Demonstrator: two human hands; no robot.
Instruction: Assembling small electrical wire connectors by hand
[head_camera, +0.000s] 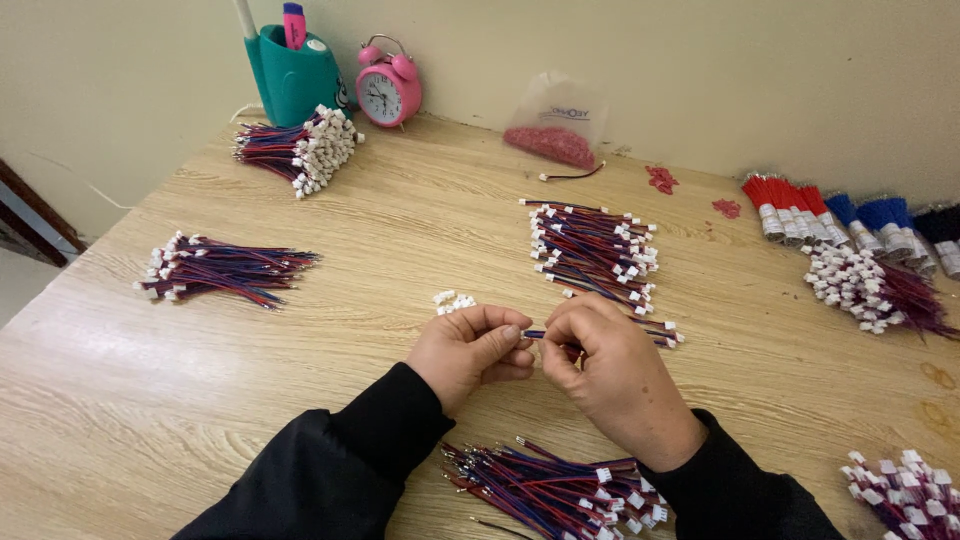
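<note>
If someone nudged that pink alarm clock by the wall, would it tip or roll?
The pink alarm clock looks round and stands upright on small feet, so a push would probably tip it. Once down, its round body might roll a little. It seems light for its size.

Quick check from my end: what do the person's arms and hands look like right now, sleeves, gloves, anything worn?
Both arms wear long black sleeves reaching the wrists. The left hand and right hand are bare: no gloves, and no rings, watch or markings show.
</note>
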